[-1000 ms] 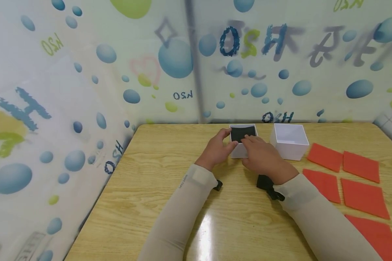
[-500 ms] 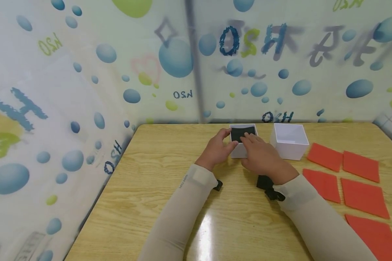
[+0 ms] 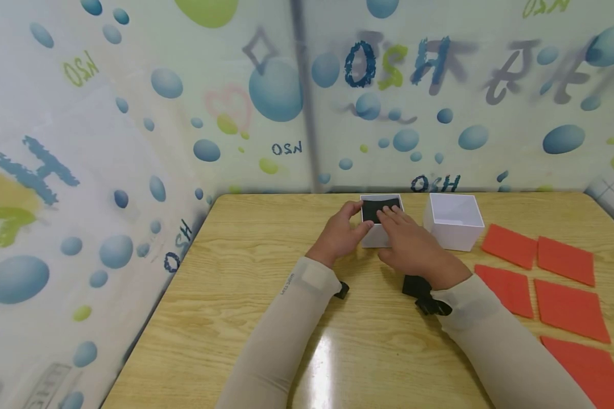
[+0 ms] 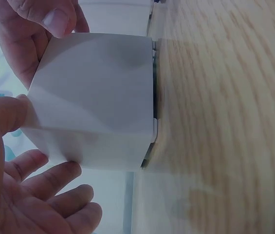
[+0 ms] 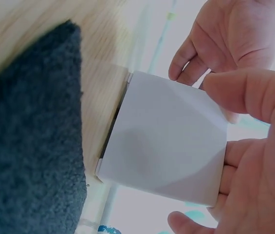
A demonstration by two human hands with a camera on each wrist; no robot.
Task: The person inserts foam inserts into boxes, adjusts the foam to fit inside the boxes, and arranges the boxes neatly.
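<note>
A small white open box [image 3: 374, 236] stands on the table, with a black sheet [image 3: 372, 209] lying inside it near the top. My left hand [image 3: 337, 236] holds the box at its left front corner, the thumb at the front rim and fingers along the left side. Over the front rim reaches my right hand [image 3: 411, 244], its fairly straight fingers resting on the black sheet. Both wrist views show the plain white outer walls of the box [image 4: 98, 83], and the right thumb lies against the front wall. The underside of the sheet is hidden.
A second white box [image 3: 452, 236], open at the top, stands just right of the first. Several red sheets [image 3: 565, 261] lie in two columns at the table's right. A dark fuzzy piece [image 5: 30, 141] sits close to the right wrist camera. The patterned wall [image 3: 266, 170] borders the table's back.
My right hand's fingers have shifted slightly on the black sheet and spread a little straighter. The left hand and both boxes have stayed in place.
</note>
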